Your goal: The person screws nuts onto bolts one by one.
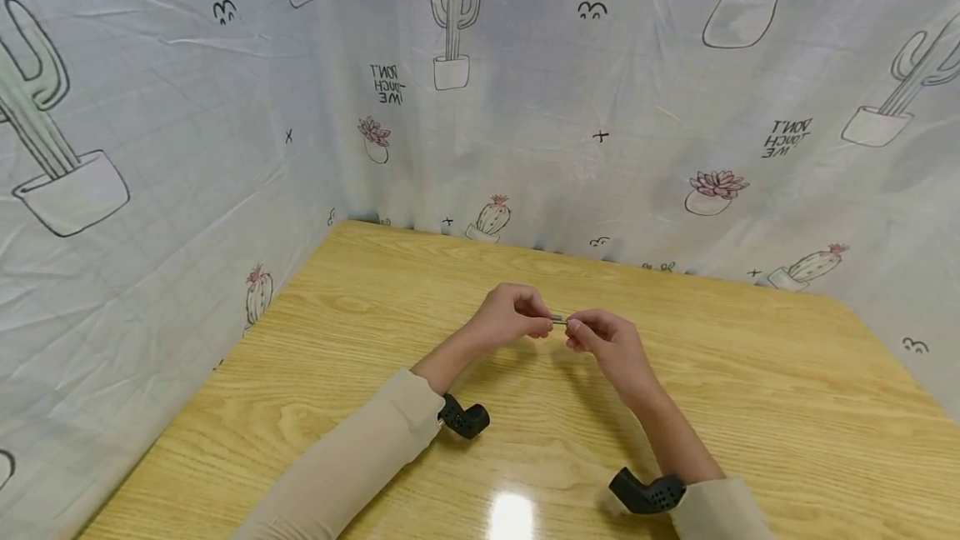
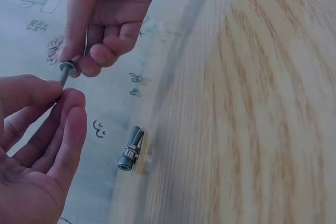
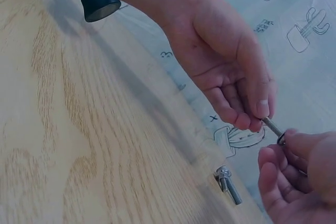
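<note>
A slim metal bolt (image 1: 560,322) spans the gap between both hands above the table. My left hand (image 1: 513,315) pinches one end of its shank between thumb and fingers; that end is hidden in the grip. At the other end, my right hand (image 1: 613,348) holds the bolt with thumb and fingertips, right at a round, washer-like ring (image 2: 68,66). The threaded shank (image 3: 272,125) shows between the fingertips in the right wrist view. Beyond the hands, a small group of bolts (image 2: 131,150) with metal fittings on them lies close together on the table.
The light wood table (image 1: 360,298) reaches back to a pale curtain (image 1: 525,107) printed with cacti, which also hangs along the left side. Black wrist devices sit on the left forearm (image 1: 465,419) and right forearm (image 1: 648,492). A bright reflection shows on the near tabletop.
</note>
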{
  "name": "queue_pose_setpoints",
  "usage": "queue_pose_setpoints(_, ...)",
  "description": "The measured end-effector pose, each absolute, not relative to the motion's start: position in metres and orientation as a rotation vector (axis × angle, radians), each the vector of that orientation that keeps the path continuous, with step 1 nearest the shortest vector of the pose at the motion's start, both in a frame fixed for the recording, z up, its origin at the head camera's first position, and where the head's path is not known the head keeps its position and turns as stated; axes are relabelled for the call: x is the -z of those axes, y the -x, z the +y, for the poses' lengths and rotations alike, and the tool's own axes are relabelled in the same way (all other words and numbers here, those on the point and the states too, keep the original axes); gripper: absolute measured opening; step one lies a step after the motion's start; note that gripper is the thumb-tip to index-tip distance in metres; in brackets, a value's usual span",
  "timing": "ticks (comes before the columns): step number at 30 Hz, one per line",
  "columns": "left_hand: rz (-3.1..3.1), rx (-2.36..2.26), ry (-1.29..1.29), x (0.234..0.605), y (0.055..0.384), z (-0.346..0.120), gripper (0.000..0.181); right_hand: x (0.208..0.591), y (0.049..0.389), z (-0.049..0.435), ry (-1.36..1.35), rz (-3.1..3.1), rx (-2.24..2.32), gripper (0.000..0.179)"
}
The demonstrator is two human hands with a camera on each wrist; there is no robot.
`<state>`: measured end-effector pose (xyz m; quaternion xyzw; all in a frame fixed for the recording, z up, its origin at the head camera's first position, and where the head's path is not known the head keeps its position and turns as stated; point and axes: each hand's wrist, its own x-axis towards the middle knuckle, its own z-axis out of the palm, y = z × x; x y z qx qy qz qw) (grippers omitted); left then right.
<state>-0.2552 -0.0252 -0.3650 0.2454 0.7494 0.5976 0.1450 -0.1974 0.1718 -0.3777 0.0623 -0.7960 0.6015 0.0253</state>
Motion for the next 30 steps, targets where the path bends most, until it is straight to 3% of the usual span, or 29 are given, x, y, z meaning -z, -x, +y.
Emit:
queue_pose_setpoints(4,2.171,-1.698,-0.735,0.3637,0.2554,-0.0250,0.005,0.3778,0.1980,0.1719,-0.183,-2.480,-1.939,0.042)
queue_pose_setpoints(17,2.146,-1.658,-0.826,0.3615,0.2545,-0.0252,0.004,0.3747,0.1970,0.1681,-0.034,-2.498,-1.944,0.046)
queue_pose_setpoints(30,2.175,-1.702,-0.773,0.3614,0.2568,-0.0271,0.005,0.3765,0.1991,0.1716,-0.203,-2.477,-1.767,0.031)
